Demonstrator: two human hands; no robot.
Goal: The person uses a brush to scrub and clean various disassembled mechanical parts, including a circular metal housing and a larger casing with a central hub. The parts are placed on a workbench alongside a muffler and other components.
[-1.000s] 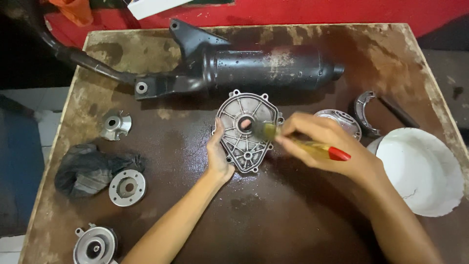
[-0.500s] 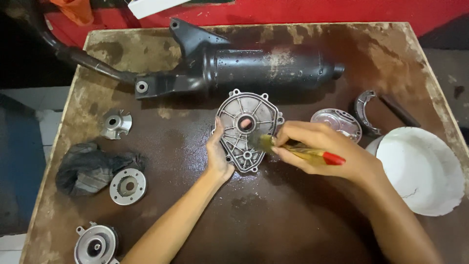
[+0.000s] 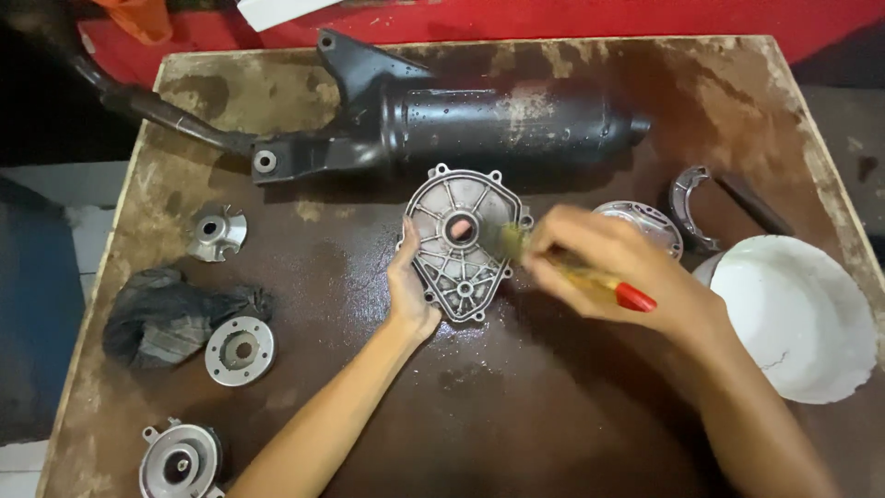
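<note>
Right hand (image 3: 613, 267) is clamping a yellow brush with a red handle end (image 3: 590, 277), fingers wrapped tight around the shaft; the hand and brush are motion-blurred, so the exact finger placement is hard to read. Left hand (image 3: 412, 290) is pressing flat against the left edge of the ribbed aluminium cover (image 3: 461, 242), fingers together, pinning it rather than gripping it.

The cover is sitting centre frame on the wet brown table (image 3: 553, 406), just below the black exhaust muffler (image 3: 479, 124) running across the upper part of the frame.

What's changing: half a second ago the bristles were working low on the cover's right edge; now they are sitting higher up on that edge, about where they were a second back. So the brush is going back and forth over the same right flank, and the cover itself is not shifting under the left hand. Reads as scrubbing mid-pass on one zone, not moving on to another part.

Around it: white bowl (image 3: 797, 318) at right, close to the right forearm. Round metal cap (image 3: 650, 226) and a curved brake shoe (image 3: 691, 207) are lying upper right. Dark rag (image 3: 171, 314), a flanged disc (image 3: 240, 350), a finned part (image 3: 217, 232) and another round housing (image 3: 180, 461) are lying along the left side.
</note>
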